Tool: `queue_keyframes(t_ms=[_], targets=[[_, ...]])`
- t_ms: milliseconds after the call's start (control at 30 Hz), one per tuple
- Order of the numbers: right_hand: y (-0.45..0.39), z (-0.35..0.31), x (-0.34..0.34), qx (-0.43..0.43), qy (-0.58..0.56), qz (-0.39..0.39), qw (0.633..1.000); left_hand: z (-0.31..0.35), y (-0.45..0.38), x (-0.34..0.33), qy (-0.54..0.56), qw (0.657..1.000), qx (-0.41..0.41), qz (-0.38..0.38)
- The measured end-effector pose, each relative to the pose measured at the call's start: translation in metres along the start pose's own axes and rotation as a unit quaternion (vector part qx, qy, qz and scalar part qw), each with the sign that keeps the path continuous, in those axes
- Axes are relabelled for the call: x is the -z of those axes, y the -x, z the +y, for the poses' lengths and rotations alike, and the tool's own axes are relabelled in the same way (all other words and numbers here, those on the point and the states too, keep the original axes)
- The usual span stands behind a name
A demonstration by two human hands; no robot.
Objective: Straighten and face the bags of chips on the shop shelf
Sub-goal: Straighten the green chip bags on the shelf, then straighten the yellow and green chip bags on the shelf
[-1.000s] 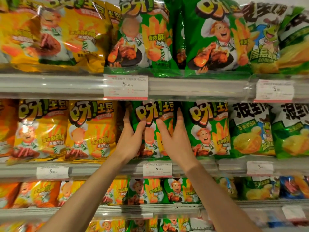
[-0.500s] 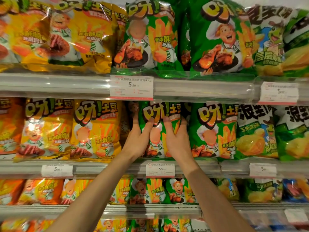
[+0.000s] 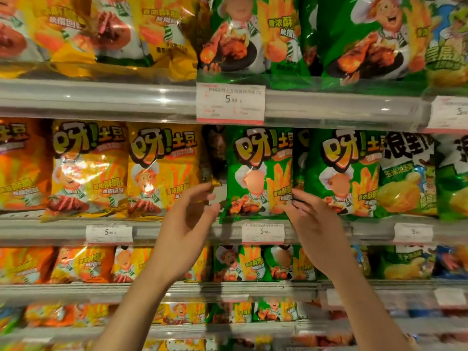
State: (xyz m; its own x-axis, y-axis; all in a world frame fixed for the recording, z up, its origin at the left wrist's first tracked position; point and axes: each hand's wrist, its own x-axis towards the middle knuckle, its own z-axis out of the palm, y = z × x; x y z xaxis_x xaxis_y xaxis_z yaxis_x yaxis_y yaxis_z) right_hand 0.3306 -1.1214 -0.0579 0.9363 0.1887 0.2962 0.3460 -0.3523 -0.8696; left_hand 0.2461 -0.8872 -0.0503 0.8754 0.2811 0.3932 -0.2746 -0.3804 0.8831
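- Left hand (image 3: 186, 225): fingers loosely curled and apart, thumb and fingertips just beside the lower left corner of the glossy green chip bag with the cartoon chef (image 3: 258, 173). Nothing is gripped.
- Right hand (image 3: 312, 222): fingers half curled, tips at the bag's lower right edge, where it meets the neighbouring green chef bag (image 3: 347, 171). Whether they pinch the edge cannot be told.
- Green chip bag: upright on the middle clear-fronted shelf (image 3: 162, 230), label facing out, above the white price tag (image 3: 263, 232).
- Dark gap (image 3: 214, 153): between this bag and the yellow foil chef bag (image 3: 163, 168) to its left; a dark bag appears turned sideways there.
- Risk: nudging the light, slippery bag could tip it forward over the shelf lip.
- Risk: pressing right may crowd and skew the neighbouring green bag.
- Risk: the sideways bag may be left unfaced.
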Motion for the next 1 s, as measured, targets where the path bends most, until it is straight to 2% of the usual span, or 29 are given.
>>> queue_keyframes(t_ms=[133,367,600,800,1000], targets=[[0.038,0.005,-0.010,-0.006,0.023,0.056,0.998,-0.022,0.021,0.026,0.012,0.999,0.042,-0.014],[0.083,0.020,-0.062,-0.116,0.039,0.026,0.992,-0.066,0.039,0.073,0.038,0.994,0.101,-0.019],[0.086,0.010,-0.082,-0.135,-0.005,0.025,0.990,-0.066,0.047,0.098,0.044,0.991,0.123,-0.010],[0.065,-0.010,-0.087,-0.082,-0.040,0.018,0.996,-0.045,0.038,0.110,0.049,0.993,0.090,0.051],[0.040,-0.035,-0.100,-0.004,-0.039,-0.010,0.999,-0.033,0.019,0.111,-0.006,0.992,0.032,0.121]])
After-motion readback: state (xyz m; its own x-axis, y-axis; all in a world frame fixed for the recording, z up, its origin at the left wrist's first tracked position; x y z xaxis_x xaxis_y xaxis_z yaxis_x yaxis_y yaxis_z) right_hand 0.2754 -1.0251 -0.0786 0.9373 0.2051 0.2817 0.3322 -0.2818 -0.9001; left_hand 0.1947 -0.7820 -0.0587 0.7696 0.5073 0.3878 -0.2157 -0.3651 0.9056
